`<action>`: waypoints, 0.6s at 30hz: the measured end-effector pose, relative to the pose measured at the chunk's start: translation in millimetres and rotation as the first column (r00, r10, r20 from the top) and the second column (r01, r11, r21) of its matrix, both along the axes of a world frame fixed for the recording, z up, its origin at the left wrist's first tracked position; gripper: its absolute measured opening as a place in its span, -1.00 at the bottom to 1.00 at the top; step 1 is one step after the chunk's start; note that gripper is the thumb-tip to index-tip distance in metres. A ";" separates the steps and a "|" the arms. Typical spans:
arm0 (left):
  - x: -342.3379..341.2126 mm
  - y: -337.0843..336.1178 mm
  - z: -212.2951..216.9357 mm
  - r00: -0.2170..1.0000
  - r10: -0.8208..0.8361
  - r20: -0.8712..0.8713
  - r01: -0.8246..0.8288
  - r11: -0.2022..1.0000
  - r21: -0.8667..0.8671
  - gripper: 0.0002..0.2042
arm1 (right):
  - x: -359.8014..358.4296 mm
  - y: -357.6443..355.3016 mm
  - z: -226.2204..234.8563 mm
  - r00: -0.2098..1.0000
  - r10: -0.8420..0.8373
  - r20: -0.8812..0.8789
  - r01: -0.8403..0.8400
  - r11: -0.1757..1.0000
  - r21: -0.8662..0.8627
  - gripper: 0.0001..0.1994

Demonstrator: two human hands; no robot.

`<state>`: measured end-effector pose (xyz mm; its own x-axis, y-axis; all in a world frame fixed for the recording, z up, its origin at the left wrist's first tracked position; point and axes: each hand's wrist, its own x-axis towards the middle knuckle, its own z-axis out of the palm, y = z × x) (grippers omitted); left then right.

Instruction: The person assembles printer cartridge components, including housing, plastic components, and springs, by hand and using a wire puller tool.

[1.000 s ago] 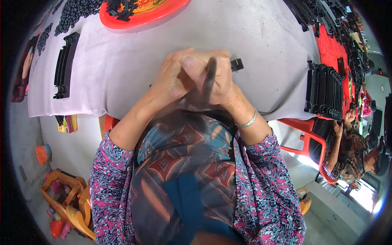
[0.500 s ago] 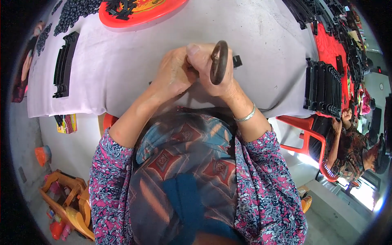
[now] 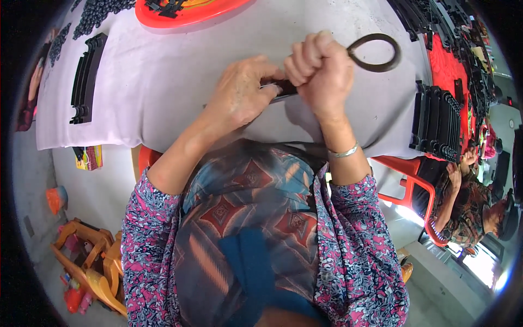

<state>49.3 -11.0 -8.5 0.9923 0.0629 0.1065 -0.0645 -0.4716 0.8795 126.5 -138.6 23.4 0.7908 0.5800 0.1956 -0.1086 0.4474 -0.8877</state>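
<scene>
Near the front edge of a cloth-covered table (image 3: 180,71), the person's left hand (image 3: 239,95) pinches a narrow black piece (image 3: 287,87) between thumb and fingers, while the right hand (image 3: 325,73) curls its fingers tightly around a dark ring-ended tool (image 3: 397,53), its loop pointing toward the right edge.

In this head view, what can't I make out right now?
Head view, all of these:
Dark piece: mostly covered by the left hand and right hand.
Dark ring: whatever continues from it is hidden inside the right hand.
Red tray: far side cut off by the top edge.
</scene>
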 end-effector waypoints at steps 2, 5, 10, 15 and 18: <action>-0.4 -1.0 -1.4 1.000 0.016 0.002 -0.016 1.000 0.019 -0.80 | 8.3 -6.4 -1.8 0.996 0.026 -0.087 -0.024 1.000 0.018 -0.53; 0.0 2.9 -2.4 1.000 -0.028 -0.011 0.027 0.999 -0.021 -0.80 | 13.7 -13.5 -3.0 0.993 0.056 -0.100 -0.051 0.997 0.051 -0.52; -1.1 1.1 4.0 0.999 -0.017 -0.048 0.015 0.999 -0.045 -0.80 | 16.8 -17.1 -7.2 0.982 0.061 -0.180 -0.038 0.991 0.125 -0.52; -1.8 0.3 2.5 0.999 -0.006 -0.035 0.003 0.998 -0.066 -0.80 | 14.3 -15.4 -8.9 0.972 0.090 -0.216 -0.054 0.984 0.167 -0.51; -0.8 1.3 2.3 1.000 -0.017 -0.023 0.016 0.999 -0.031 -0.80 | 15.1 -15.1 -10.3 0.968 0.100 -0.232 -0.061 0.983 0.172 -0.51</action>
<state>48.4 -9.6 -6.3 0.9955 0.0491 0.0816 -0.0515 -0.4434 0.8948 141.5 -153.7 13.1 0.7778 0.6199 0.1034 -0.3499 0.5638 -0.7481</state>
